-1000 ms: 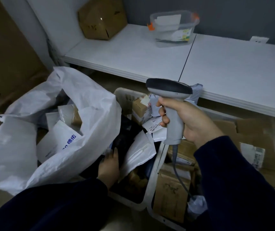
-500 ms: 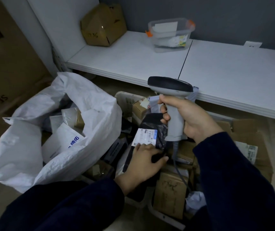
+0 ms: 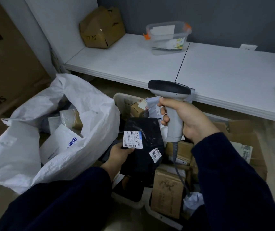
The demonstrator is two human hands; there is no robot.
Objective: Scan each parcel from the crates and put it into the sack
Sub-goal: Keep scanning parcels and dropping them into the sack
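Note:
My left hand grips the lower left edge of a black plastic parcel, held up over the crates with its white barcode label facing me. A second small white sticker sits lower on the parcel. My right hand is closed around the handle of a grey barcode scanner, whose dark head sits above and right of the parcel. The white sack stands open to the left with several parcels inside. A white crate under the parcel holds boxes and bags.
A second crate at the lower right holds brown cardboard boxes. A white shelf runs behind, with a brown box and a clear plastic tub on it. Large cardboard cartons stand at the left.
My left hand reached into the crate, took hold of the black parcel and lifted it up with its label facing me. The scanner hand stayed about where it was.

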